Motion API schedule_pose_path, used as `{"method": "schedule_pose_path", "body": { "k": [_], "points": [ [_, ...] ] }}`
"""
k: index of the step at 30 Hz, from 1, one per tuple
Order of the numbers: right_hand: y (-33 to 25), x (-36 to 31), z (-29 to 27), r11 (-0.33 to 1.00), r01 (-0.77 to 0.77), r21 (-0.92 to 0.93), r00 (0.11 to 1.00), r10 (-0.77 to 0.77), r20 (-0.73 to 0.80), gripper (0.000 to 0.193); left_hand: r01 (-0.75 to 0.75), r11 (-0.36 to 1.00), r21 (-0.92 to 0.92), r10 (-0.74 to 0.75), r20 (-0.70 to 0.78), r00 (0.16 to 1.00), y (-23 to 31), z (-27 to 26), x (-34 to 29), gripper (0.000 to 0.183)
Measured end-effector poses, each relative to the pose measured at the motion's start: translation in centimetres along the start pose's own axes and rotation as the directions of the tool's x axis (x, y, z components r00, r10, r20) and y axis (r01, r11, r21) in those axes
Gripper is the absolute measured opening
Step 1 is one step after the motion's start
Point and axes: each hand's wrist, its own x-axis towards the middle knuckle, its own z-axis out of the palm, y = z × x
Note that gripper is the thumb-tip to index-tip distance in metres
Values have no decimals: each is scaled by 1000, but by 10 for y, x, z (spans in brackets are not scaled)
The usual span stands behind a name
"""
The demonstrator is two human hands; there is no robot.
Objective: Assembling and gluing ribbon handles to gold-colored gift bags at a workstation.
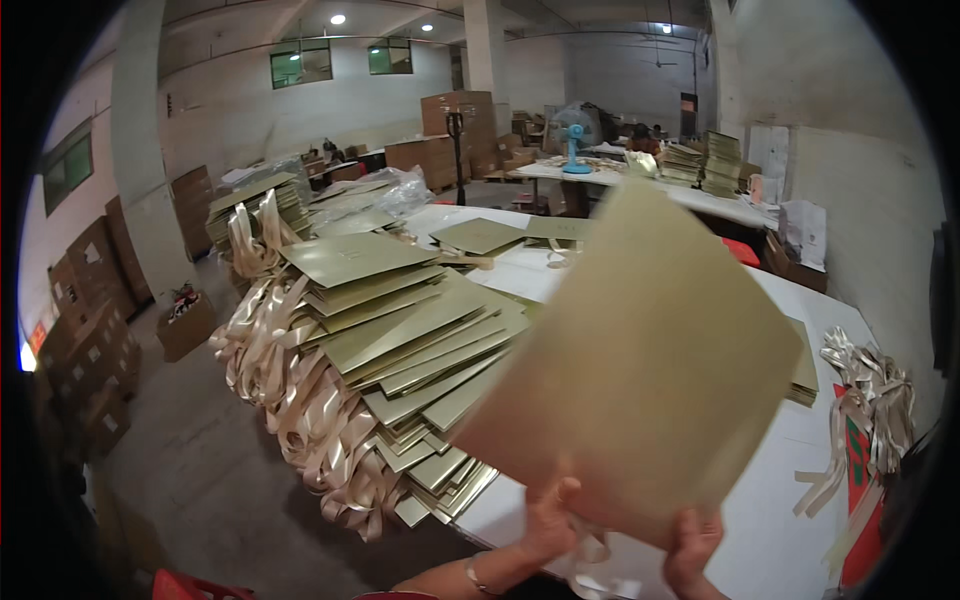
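I hold up a large flat gold sheet-like piece, seemingly a folded-flat paper gift bag (pixel 650 370), slightly blurred and tilted above the table. My left hand (pixel 550 520) is closed on its lower edge, thumb on the near face. Closed on the lower right corner is my right hand (pixel 692 550). A pale satin ribbon (pixel 592 550) hangs between the two hands, below the bag. To the left, an overlapping pile of similar flat gold bags (pixel 365 258) lies at the table's edge, with looped champagne ribbons (pixel 290 400) spilling over the side.
The white table (pixel 805 455) carries a bundle of loose ribbons (pixel 870 390) on the right, beside a red-and-green item (pixel 858 450). More gold stacks (pixel 722 163) and a blue fan (pixel 574 145) stand on a farther table. Cardboard boxes (pixel 100 340) line the left.
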Motion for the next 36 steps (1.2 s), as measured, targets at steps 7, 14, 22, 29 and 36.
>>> {"method": "schedule_pose_path", "body": {
  "k": [7,14,22,29,36],
  "points": [
    [10,90,67,980,-86,-177,653,190,733,37,270,829,-490,-472,-354,808,55,-186,197,33],
    [75,67,-5,900,-231,-369,894,346,284,18,-16,-274,962,292,99,951,23,-251,290,60],
    [68,97,-9,829,-343,-441,786,511,349,19,80,20,997,-393,-66,917,-89,-281,305,41],
    [60,318,-151,-33,263,-964,965,7,263,63,-65,-107,992,-387,18,922,-167,-414,329,37],
    [81,292,-240,-206,532,-821,831,-60,553,11,-464,395,793,-184,564,805,-157,-18,181,35]
  ]
}}
